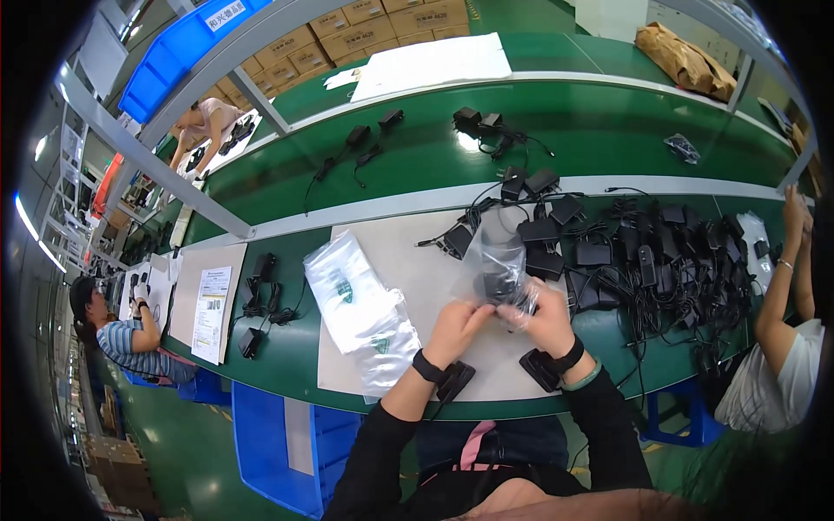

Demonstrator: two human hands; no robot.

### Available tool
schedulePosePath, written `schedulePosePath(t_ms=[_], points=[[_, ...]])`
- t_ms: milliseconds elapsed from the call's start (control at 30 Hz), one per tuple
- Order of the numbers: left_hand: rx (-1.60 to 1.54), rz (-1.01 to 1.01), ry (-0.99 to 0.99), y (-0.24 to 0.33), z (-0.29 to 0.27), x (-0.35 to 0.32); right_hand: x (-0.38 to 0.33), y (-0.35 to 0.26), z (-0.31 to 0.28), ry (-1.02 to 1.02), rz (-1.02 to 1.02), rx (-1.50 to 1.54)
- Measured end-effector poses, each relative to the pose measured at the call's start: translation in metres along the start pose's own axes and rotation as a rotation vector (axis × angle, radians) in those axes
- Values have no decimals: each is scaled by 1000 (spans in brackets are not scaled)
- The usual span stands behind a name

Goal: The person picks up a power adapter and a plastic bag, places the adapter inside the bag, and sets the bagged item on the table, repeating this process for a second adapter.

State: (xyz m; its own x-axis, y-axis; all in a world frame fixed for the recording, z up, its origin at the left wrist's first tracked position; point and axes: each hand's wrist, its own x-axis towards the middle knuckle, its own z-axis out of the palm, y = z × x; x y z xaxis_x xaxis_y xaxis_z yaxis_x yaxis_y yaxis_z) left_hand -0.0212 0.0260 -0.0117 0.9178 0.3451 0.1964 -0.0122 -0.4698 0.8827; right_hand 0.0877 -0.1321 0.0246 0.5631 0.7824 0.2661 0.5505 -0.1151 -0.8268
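A transparent plastic bag [489, 252] stands between my hands over the pale mat. Inside its lower part sits a dark power adapter [504, 283]. My left hand [459, 328] pinches the near edge of the bag. On the other side, my right hand [547, 318] is closed on the bag's near right edge. To the left lies a stack of flat plastic bags [347, 291] with green print. Several black power adapters [540, 231] with cables lie just beyond and right of my hands.
A large heap of black adapters and cables [665, 260] covers the bench's right side. More adapters [265, 269] lie left, beside a printed sheet [213, 304]. A metal rail [391, 201] runs behind the mat. Blue bins [269, 451] stand below; a co-worker's arm [776, 286] is at right.
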Motion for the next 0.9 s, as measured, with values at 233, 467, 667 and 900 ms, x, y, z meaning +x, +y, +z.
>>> schedulePosePath(t_ms=[233, 467, 667, 900], points=[[301, 214, -182, 0, 5, 1, -4, 9, 19, 261, 304, 1084], [183, 106, -260, 5, 13, 1, -1, 8, 23, 332, 311, 1064], [253, 254, -297, 10, 4, 2, -2, 15, 22, 245, 178, 861], [-211, -117, -100, 9, -10, 4, -2, 11, 22, 269, 243, 895]])
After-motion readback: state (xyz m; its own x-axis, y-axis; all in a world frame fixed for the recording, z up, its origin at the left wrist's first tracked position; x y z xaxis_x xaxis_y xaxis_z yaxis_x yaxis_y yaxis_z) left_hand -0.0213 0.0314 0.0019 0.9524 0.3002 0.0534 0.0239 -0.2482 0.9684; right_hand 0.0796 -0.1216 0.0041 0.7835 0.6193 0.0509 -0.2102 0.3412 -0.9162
